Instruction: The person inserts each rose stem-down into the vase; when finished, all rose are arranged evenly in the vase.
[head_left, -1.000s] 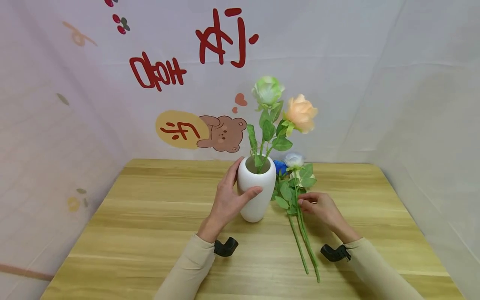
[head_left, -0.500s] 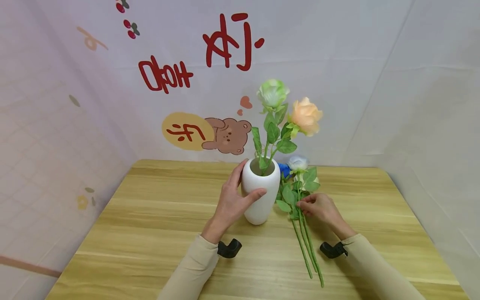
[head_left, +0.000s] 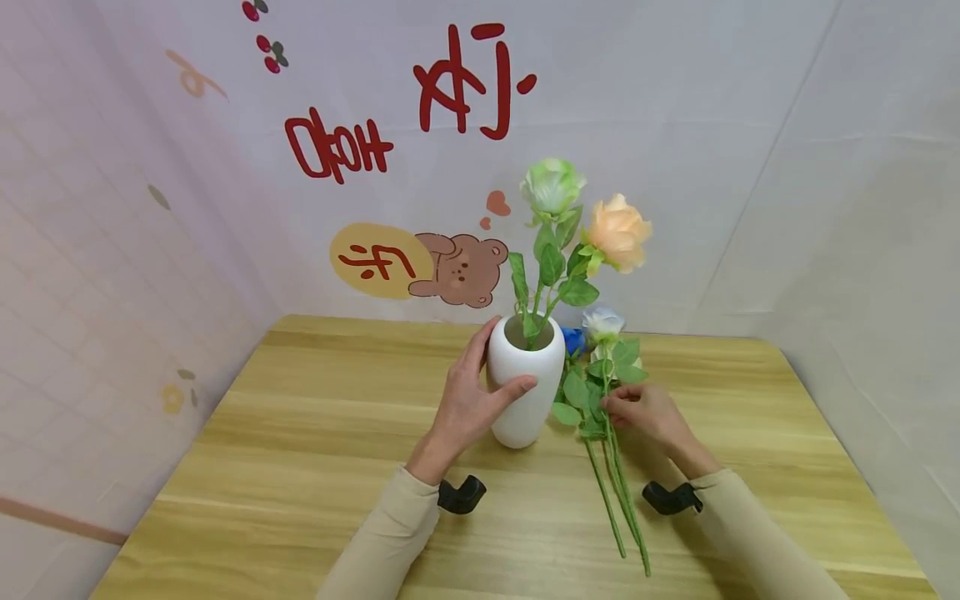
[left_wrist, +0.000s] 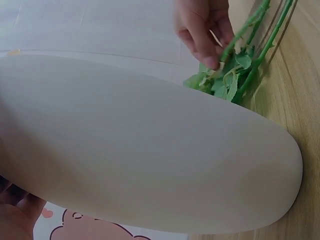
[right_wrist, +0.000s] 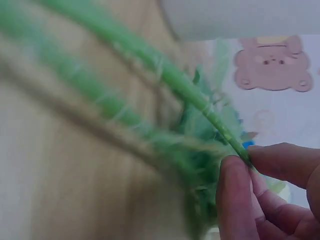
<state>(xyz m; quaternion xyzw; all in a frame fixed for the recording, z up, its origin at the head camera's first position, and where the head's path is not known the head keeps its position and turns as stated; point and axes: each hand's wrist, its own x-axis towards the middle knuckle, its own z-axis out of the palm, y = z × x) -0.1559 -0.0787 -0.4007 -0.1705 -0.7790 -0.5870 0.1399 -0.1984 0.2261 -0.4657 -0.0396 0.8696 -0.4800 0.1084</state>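
Vase (head_left: 525,387), white and smooth, stands on the tabletop (head_left: 300,433) in my head feed, roughly midway between the left and right edges and nearer the far edge than the near one. I have the left hand (head_left: 468,398) gripping it from its left side, thumb across the front and fingers round the side. Two roses rise from its mouth: a pale green rose (head_left: 552,187) and, to the right and a little lower, a peach rose (head_left: 618,233).

The right hand (head_left: 651,414) pinches a green stem (right_wrist: 200,102) between thumb and forefinger; I see that hold plainly through the right wrist camera. From the head view, the stem appears to lead up to the pale blue rose (head_left: 603,323). That one, a deep blue rose (head_left: 574,340) and a cream rose (head_left: 628,367) are bunched just right of the vase, blooms toward the far edge, stem ends toward the near edge. I cannot tell whether the pinched stem is lifted clear of the wood.

Each wrist carries a black mount (head_left: 461,494) by the cuff of a beige sleeve (head_left: 382,533). Beyond the far edge I get a pale backdrop (head_left: 675,125) with red lettering (head_left: 504,92) and a brown bear (head_left: 468,271).
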